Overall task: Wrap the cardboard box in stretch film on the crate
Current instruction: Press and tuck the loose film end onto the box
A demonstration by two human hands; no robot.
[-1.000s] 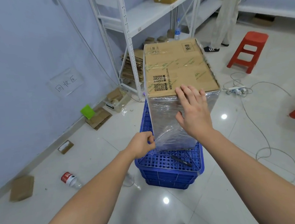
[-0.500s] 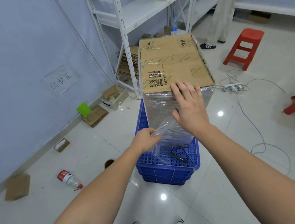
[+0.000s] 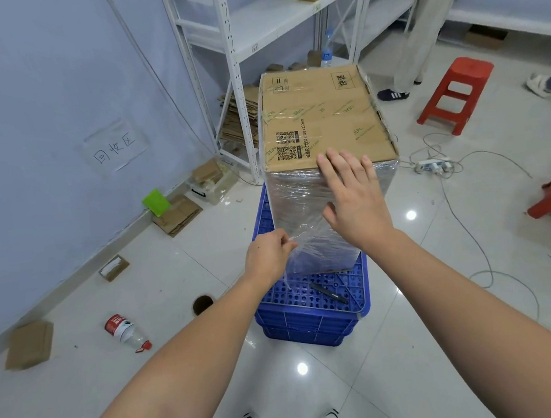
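A tall cardboard box (image 3: 323, 119) stands upright on an upturned blue crate (image 3: 312, 321). Clear stretch film (image 3: 293, 204) covers the box's near side; its top is bare cardboard with tape and QR codes. My right hand (image 3: 354, 199) lies flat with straight fingers against the film on the near face, fingertips at the top edge. My left hand (image 3: 266, 255) pinches a loose, crumpled end of the film at the box's lower left corner. A black pen-like tool (image 3: 328, 293) lies on the crate top in front of the box.
White metal shelving (image 3: 234, 80) stands behind the box with flattened cartons beneath. A plastic bottle (image 3: 125, 331), cardboard scraps and a film core (image 3: 202, 304) lie on the tiles at left. Red stools (image 3: 453, 92), a power strip with cables and a person's legs are at right.
My left hand has pulled the loose film end slightly away from the box's lower corner. My right hand stays flat on the wrapped face, a little lower than before.
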